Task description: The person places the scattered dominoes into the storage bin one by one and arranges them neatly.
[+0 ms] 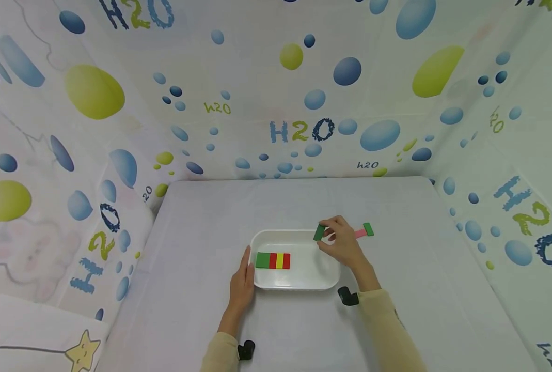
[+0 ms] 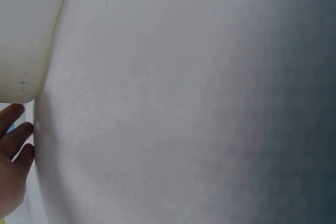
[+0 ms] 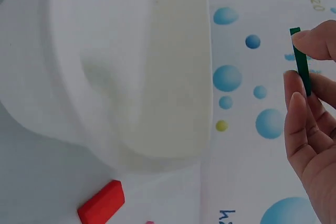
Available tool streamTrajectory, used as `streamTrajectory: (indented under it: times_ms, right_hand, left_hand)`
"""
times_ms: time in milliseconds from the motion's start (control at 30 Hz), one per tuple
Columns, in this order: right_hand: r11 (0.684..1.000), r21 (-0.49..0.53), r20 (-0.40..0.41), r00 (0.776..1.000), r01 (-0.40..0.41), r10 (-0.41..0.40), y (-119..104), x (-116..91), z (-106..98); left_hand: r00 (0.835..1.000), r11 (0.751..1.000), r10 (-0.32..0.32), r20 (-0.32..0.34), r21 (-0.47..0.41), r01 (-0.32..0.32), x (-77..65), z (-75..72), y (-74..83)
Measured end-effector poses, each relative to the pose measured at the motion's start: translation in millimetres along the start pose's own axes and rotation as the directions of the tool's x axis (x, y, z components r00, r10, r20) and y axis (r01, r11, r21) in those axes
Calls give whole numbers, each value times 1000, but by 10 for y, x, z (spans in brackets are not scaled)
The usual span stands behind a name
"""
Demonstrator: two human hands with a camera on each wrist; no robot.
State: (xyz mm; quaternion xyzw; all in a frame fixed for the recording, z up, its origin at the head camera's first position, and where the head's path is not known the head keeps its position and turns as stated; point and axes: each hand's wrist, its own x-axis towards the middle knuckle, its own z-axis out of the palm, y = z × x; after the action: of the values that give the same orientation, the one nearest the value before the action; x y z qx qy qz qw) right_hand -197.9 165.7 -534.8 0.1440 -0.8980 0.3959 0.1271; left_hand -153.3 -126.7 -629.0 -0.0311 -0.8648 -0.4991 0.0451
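My right hand (image 1: 342,242) pinches a flat green block (image 1: 319,232) between thumb and fingers, above the right back part of a white tray (image 1: 309,269). The right wrist view shows this green block (image 3: 301,62) edge-on at the fingertips. Along the tray's left side rests my left hand (image 1: 242,285), its fingers extended against the rim. Inside the tray, near that hand, green blocks (image 1: 263,260), a red block (image 1: 273,261), a yellow block (image 1: 280,261) and another red block (image 1: 287,261) lie side by side in a row.
Right of the tray, a pink block (image 1: 360,233) and a green block (image 1: 368,229) lie on the white table, partly behind my right hand. A red block (image 3: 102,203) lies outside the tray in the right wrist view. Patterned sheets (image 1: 303,129) enclose the table's back and sides.
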Motion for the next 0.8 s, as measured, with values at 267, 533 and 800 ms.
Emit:
streamTrajectory:
  times_ms: [267, 533, 800]
  right_hand:
    - [997, -5, 166, 983, -76, 76, -122, 1, 226]
    - [989, -25, 278, 950, -143, 144, -175, -50, 434]
    - [983, -45, 344, 921, -180, 184, -152, -83, 600]
  left_hand:
    - [1000, 1000, 1, -15, -2, -1, -49, 15, 17]
    - [1000, 1000, 0, -13, 11, 0, -74, -12, 14]
    - [1000, 1000, 3, -5, 14, -3, -98, -40, 1]
